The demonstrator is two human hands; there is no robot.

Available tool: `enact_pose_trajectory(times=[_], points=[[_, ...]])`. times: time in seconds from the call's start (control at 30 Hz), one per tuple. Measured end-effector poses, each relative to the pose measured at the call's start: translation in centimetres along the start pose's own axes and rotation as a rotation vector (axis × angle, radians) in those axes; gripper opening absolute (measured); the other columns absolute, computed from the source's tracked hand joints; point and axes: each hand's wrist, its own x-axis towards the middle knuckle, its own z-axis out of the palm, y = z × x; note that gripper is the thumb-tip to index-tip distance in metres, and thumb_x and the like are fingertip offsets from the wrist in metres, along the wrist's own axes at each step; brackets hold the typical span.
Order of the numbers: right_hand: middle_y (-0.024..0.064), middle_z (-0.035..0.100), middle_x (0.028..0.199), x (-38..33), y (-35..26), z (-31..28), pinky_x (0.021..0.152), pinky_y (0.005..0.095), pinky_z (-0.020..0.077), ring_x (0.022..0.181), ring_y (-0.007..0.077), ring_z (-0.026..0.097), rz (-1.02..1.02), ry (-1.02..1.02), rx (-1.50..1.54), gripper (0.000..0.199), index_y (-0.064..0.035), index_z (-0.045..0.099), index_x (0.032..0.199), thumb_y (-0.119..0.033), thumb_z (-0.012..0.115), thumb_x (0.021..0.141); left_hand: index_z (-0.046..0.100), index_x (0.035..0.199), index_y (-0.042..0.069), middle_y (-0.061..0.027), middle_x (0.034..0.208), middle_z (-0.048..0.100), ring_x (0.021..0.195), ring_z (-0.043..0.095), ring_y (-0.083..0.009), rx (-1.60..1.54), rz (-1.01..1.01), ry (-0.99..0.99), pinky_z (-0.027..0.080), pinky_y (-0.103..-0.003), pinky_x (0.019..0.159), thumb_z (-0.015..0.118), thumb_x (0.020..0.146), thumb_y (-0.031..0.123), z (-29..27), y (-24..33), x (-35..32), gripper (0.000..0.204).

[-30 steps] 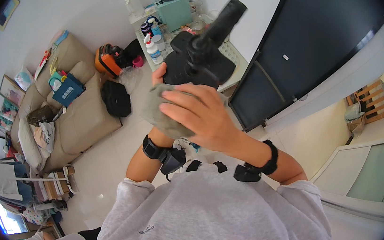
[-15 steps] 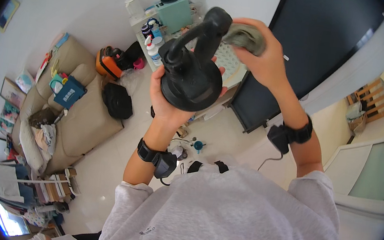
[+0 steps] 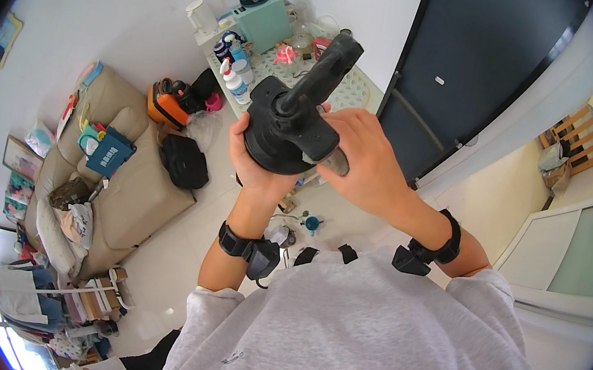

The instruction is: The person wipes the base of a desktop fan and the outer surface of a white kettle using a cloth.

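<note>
Black stand (image 3: 289, 129) with round base and upright handle, held at chest height above the floor. Left hand (image 3: 255, 166) cupped closed beneath the base; right hand (image 3: 361, 159) curled shut against its side, pressing a grey cloth (image 3: 334, 161).

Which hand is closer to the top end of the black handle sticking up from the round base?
Right. The right hand lies against the round black base, just below the handle. The left hand cups the base's underside, farther from the handle's top.
</note>
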Motion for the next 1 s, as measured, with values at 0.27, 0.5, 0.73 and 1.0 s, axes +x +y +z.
enact_pose_trajectory(times=[0.27, 0.5, 0.73, 1.0], points=[[0.0035, 0.053, 0.103, 1.0, -3.3, 3.4, 0.079, 0.0359, 0.0403, 0.093, 0.0245, 0.049, -0.155, 0.042, -0.007, 0.052, -0.0095, 0.052, 0.103, -0.005, 0.069, 0.053, 0.028, 0.132, 0.01, -0.0123, 0.131, 0.036, 0.12, 0.035, -0.0252, 0.428, 0.008, -0.097, 0.028, -0.045, 0.1, 0.036, 0.08, 0.054, -1.6, -1.2, 1.1, 0.069], [0.0047, 0.053, 0.103, -1.5, 0.0, 1.2, 0.082, 0.0342, 0.04, 0.096, 0.0244, 0.049, -0.17, -0.007, -0.114, 0.049, -0.0099, 0.053, 0.102, -0.003, 0.066, 0.056, 0.035, 0.128, 0.011, -0.0153, 0.129, 0.037, 0.12, 0.033, -0.0362, -0.014, 0.091, -0.112, 0.028, -0.051, 0.098, 0.042, 0.076, 0.045, -1.1, 0.7, 0.8, 0.062], [0.0068, 0.058, 0.093, 2.7, 6.3, -2.5, 0.071, 0.027, 0.0452, 0.078, 0.0137, 0.056, 0.263, 0.073, 0.367, 0.042, -0.0078, 0.052, 0.109, -0.002, 0.061, 0.068, 0.029, 0.132, 0.011, -0.017, 0.133, 0.031, 0.121, 0.03, -0.0407, -0.1, -0.032, -0.06, 0.022, -0.059, 0.098, 0.038, 0.077, 0.046, -0.7, 0.3, 0.3, 0.065], [0.0054, 0.056, 0.103, 6.5, 4.7, -2.6, 0.079, 0.0239, 0.0428, 0.09, 0.0112, 0.053, 0.262, -0.577, 0.497, 0.043, -0.0027, 0.05, 0.112, 0.0, 0.061, 0.07, 0.049, 0.117, 0.01, -0.0066, 0.115, 0.053, 0.108, 0.048, -0.0234, -0.051, -0.14, 0.064, 0.032, -0.039, 0.096, 0.037, 0.082, 0.047, -0.8, 0.2, -0.4, 0.052]])
